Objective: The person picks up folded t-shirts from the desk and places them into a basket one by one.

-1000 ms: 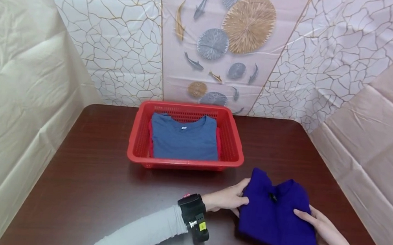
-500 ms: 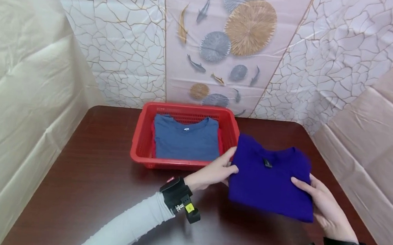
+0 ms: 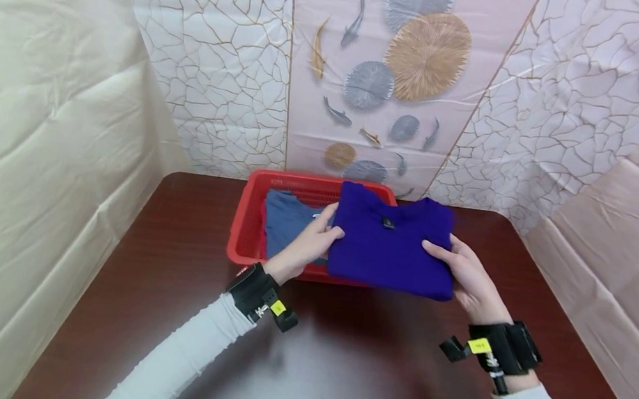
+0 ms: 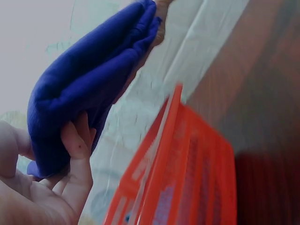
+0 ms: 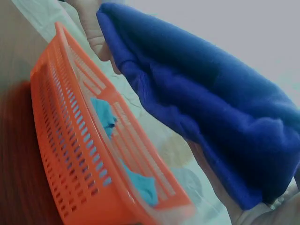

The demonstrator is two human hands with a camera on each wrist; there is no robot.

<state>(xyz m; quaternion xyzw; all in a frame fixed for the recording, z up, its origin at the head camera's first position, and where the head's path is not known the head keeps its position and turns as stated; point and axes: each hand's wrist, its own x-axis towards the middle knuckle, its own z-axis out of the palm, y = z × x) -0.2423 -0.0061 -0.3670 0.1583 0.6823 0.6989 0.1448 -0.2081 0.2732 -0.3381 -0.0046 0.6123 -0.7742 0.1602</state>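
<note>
A folded purple-blue shirt (image 3: 389,251) with a dark neck label is held up between both hands. My left hand (image 3: 311,240) grips its left edge, thumb on top and fingers beneath, as the left wrist view shows. On the opposite edge my right hand (image 3: 465,274) pinches the cloth with the thumb over it. The shirt hangs above the right part of a red plastic basket (image 3: 245,218) and covers that part in the head view. Inside the basket lies a folded grey-blue shirt (image 3: 288,222), with a strip of red cloth (image 3: 263,232) showing at its left side.
The basket stands near the back of a dark brown table (image 3: 130,310). Pale cloth sheets hang at the left, right and back. A black wrist strap with a camera sits on each forearm (image 3: 255,296).
Both hands have lifted the purple-blue shirt off the table and carried it left and away from the body, over the basket's right side. The head view has shifted slightly.
</note>
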